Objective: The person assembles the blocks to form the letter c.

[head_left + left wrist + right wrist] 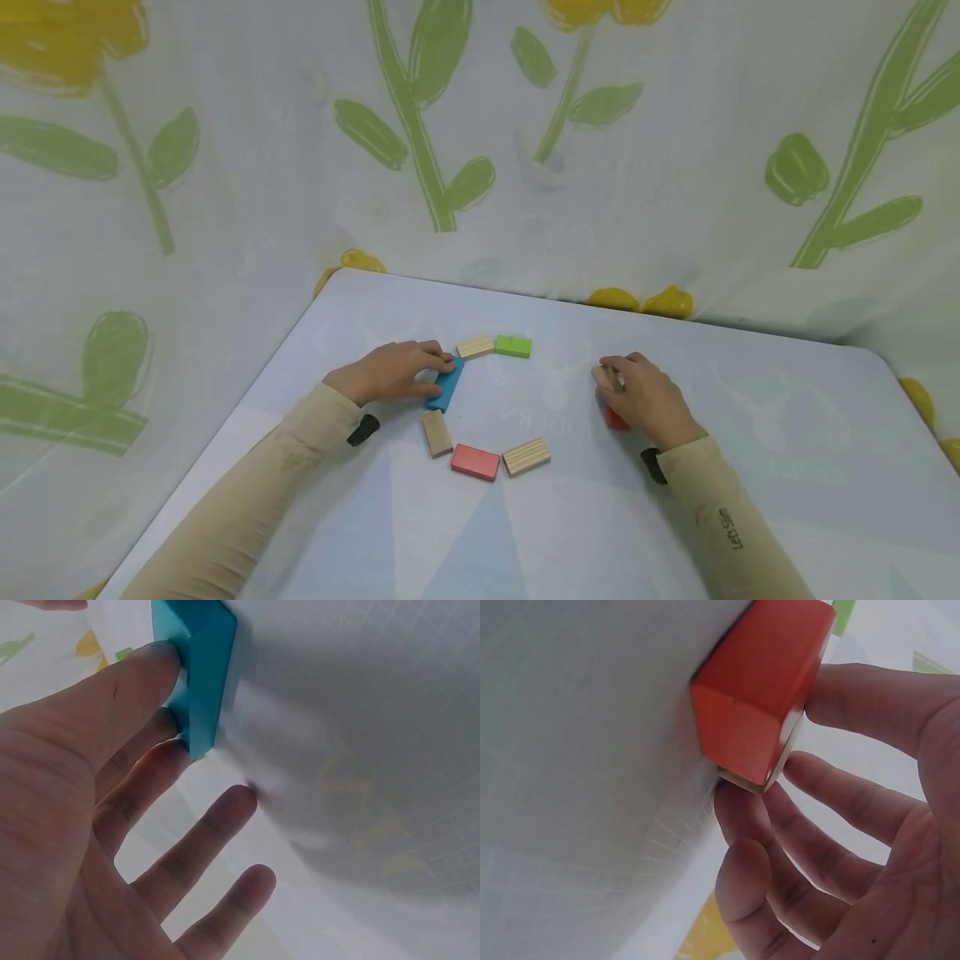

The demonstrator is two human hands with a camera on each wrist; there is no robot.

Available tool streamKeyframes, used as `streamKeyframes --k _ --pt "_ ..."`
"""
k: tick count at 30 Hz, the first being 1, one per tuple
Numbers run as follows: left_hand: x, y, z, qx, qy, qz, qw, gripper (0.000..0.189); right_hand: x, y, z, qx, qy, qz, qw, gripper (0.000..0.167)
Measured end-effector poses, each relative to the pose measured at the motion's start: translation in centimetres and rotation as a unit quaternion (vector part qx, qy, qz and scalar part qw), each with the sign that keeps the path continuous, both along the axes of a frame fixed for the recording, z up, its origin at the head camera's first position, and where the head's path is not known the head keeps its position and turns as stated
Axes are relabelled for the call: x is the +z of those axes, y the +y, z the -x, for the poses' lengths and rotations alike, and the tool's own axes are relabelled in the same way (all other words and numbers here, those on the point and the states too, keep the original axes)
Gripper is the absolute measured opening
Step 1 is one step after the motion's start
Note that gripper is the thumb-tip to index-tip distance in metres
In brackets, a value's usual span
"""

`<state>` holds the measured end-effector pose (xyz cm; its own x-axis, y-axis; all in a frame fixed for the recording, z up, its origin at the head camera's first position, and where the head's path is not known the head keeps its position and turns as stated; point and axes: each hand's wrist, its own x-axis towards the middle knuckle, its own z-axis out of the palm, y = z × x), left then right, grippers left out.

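Observation:
My left hand (pixel 397 371) holds a blue block (pixel 447 385) lying on the table, thumb and fingers at its edges. In the left wrist view the thumb presses the blue block (pixel 206 671), while two fingers stretch out beside it. Over on the right, my right hand (pixel 648 400) pinches a plain wooden block (pixel 603 377). Next to that block lies an orange-red block (pixel 617 420), partly hidden under the hand. The right wrist view has the orange-red block (pixel 754 697) in front, covering most of the wooden block (pixel 742 781).
A curved line of blocks continues from the blue one: a wooden block (pixel 476 347) and a green block (pixel 513 346) behind, another wooden block (pixel 437 434), a pink-red block (pixel 475 462) and a striped wooden block (pixel 527 457) in front. A flower-printed cloth (pixel 600 208) hangs beyond the white table (pixel 570 533).

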<state>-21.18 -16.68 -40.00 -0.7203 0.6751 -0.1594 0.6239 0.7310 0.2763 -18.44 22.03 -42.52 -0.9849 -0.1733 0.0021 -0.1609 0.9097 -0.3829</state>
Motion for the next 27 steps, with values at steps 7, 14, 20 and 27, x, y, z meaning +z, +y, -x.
streamKeyframes --k 7,14,20,27 --pt "0.0 -0.1 0.0 -0.002 0.001 -0.003 1.0 0.047 0.2 -0.2 -0.1 -0.001 0.011 0.006 0.9999 0.043" --pt "0.1 0.0 0.2 -0.005 0.0 0.001 1.0 0.048 0.8 -0.2 -0.3 0.002 0.053 0.024 0.9983 0.045" --pt "0.2 0.0 0.0 0.001 -0.001 0.004 1.0 0.048 1.2 -0.5 -0.3 0.017 0.074 0.034 0.9965 0.045" --pt "0.3 0.2 -0.1 0.003 0.002 0.011 0.9999 0.048 1.5 -1.2 -0.1 0.03 0.104 0.044 0.9931 0.042"
